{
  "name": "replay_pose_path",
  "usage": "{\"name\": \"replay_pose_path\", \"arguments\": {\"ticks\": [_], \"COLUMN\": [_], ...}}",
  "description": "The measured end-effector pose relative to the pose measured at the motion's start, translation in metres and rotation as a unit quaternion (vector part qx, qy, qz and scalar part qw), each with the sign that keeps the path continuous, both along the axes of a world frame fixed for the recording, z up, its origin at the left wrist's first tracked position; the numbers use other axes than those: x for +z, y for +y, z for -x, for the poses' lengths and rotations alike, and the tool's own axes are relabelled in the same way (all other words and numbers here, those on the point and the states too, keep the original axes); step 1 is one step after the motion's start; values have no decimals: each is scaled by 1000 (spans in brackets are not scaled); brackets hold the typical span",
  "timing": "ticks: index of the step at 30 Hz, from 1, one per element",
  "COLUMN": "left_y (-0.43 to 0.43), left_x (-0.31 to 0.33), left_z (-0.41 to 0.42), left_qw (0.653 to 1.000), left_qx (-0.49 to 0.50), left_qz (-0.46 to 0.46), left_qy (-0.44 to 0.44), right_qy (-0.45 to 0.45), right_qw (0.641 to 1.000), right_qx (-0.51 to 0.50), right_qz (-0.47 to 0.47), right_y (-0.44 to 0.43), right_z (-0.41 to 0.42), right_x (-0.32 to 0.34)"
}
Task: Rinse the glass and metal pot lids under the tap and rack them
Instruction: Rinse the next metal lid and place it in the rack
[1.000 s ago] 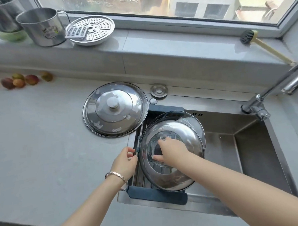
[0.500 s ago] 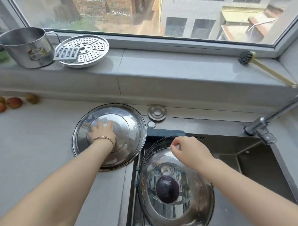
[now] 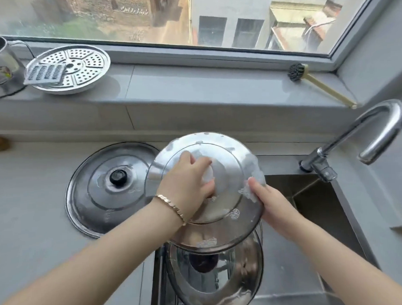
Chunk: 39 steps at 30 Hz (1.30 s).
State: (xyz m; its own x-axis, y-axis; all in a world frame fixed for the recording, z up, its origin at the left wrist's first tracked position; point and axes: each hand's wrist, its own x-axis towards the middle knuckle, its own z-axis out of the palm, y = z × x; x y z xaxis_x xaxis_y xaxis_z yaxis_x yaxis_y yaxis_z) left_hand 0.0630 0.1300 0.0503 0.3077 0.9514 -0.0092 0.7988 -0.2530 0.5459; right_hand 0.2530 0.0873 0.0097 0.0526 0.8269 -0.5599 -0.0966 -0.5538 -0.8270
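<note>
Lifted off the worktop since half a second ago, the soapy metal lid [image 3: 232, 160] is now held tilted in the air above the near left part of the sink [image 3: 311, 194], and a black-knobbed metal lid [image 3: 101, 201] that lay beneath it has been uncovered. The right hand [image 3: 273, 204], earlier above the glass lid [image 3: 213, 286], has been brought across to the raised lid's rim.

The centre knob is clasped by the left hand [image 3: 187, 184], fingers curled over it, so that the weight is carried there. The right edge is pinched by the right hand, thumb on top. This second hold is judged to steady a slippery, sudsy disc and to steer it toward the tap [image 3: 365, 135], which stands well apart to the right. No water can be seen at its spout. The glass lid already leans in the rack [image 3: 162, 267], directly below the raised lid, so dripping suds may land on it.

The knob is almost wholly covered by the left hand, only a pale foamy bulge being seen. The right hand's fingers are hidden beneath the rim. Most of the rack is masked by the glass lid, which is itself overlapped above by the metal lid and cut off by the lower frame edge.
</note>
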Motion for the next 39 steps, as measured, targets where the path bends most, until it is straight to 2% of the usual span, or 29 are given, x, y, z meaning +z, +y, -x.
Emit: {"name": "replay_pose_path", "arguments": {"ticks": [3,6,8,9,11,12,13,15,16,18,20,23,25,29,36,39], "left_y": [-21,-34,-36,-37,-38,-39,-42,-53,-61,-71,-78,-84,-87,-91,-97,-96], "left_x": [0,-6,-13,-13,-18,-19,-17,-14,-11,-11,-10,-10,-14,-17,-17,-17], "left_z": [-39,-66,-76,-79,-82,-84,-88,-101,-110,-127,-144,-166,-177,-192,-205,-207], "left_qw": [997,991,993,995,991,969,923,789,741,705,692,694,709,704,675,682], "left_qx": [-68,-113,-74,-33,87,146,188,219,223,244,278,310,330,369,385,398], "left_qz": [-12,-66,-17,13,97,182,280,452,497,510,494,445,395,340,313,294], "left_qy": [-28,27,89,93,5,-83,-185,-354,-392,-428,-447,-474,-482,-503,-546,-539], "right_qy": [140,203,206,216,243,252,259,264,266,278,235,7,-111,-174,-276,-313], "right_qw": [988,971,966,961,952,950,949,948,947,947,960,993,987,982,955,941], "right_qx": [-69,-129,-156,-168,-184,-180,-176,-180,-178,-158,-135,-76,-72,-51,38,70], "right_qz": [14,2,19,24,29,29,24,12,16,27,65,95,88,58,100,107], "right_y": [-27,-51,-67,-76,-91,-96,-100,-104,-105,-104,-103,-90,-72,-20,32,35], "right_z": [-24,-57,-81,-94,-114,-123,-129,-138,-143,-158,-177,-205,-219,-233,-243,-244], "right_x": [-1,-7,-13,-16,-13,-10,-7,3,3,-6,-22,-46,-55,-49,-52,-56]}}
